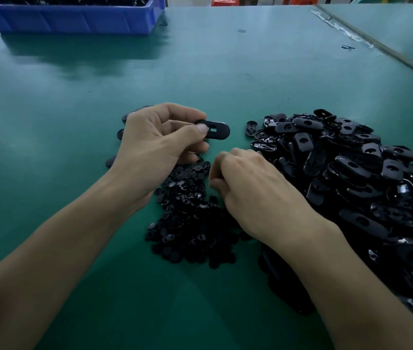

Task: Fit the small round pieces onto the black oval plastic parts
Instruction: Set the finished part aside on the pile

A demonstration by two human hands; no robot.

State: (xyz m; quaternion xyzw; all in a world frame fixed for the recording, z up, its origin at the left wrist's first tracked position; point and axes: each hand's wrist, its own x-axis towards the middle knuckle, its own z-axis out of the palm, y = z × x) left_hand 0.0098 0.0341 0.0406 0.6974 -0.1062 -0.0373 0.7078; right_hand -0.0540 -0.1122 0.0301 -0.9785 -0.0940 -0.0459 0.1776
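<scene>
- Our left hand had one black oval part pinched at its near end between thumb and fingers. The part was up off the table and lying flat, with its slotted hole facing up.
- Our right hand sat just below it with the fingers curled in, right at the top edge of the heap of small round pieces. Honestly we couldn't tell if it had a piece in there, since the knuckles hid the fingertips.
- That heap ran between our two wrists, and both arms covered parts of it.
- The big pile of oval parts was just to the right, touching the right hand's side, with our right forearm lying over its near edge.
- A few loose ovals peeked out from behind the left hand.
- Everything sat on a green table.
- Far left at the back was a blue bin with dark parts in it, well apart from the piles.
- Off to the right there was a taped seam, with a little black scrap near it.
- Orange stools showed past the far edge.
</scene>
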